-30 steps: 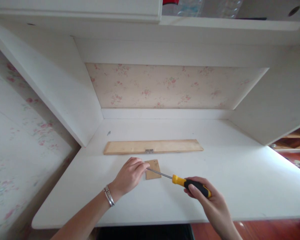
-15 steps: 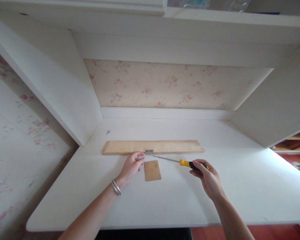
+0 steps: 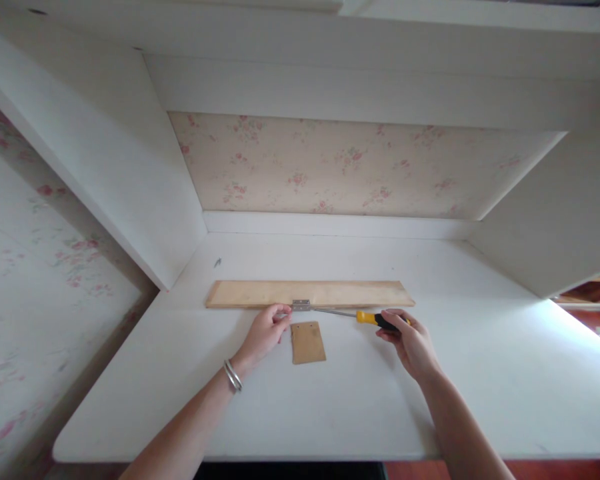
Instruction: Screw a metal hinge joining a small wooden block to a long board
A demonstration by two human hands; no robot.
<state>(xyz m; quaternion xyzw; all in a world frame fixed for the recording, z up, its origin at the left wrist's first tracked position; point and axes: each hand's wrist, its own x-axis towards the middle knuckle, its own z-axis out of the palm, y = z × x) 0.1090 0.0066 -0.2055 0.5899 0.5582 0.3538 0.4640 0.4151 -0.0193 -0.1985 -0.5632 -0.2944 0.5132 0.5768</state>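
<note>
Desk: a white top with a rounded near-left corner, between white side panels
Wall: floral wallpaper behind the desk and at the far left
Floor: reddish, seen past the near edge
Back left of desk: small metal bits, too small to make out
Board: a long pale plank, lying crosswise
Hinge: a small metal one at the board's near edge, between the hands
Small wood piece: flat on the desk, just nearer than the hinge
Right hand: fingers closed around the screwdriver's handle, tip pointing left, close beside the hinge
Left hand: fingertips drawn together by the hinge's left end; whether they grip anything, cannot tell
</note>
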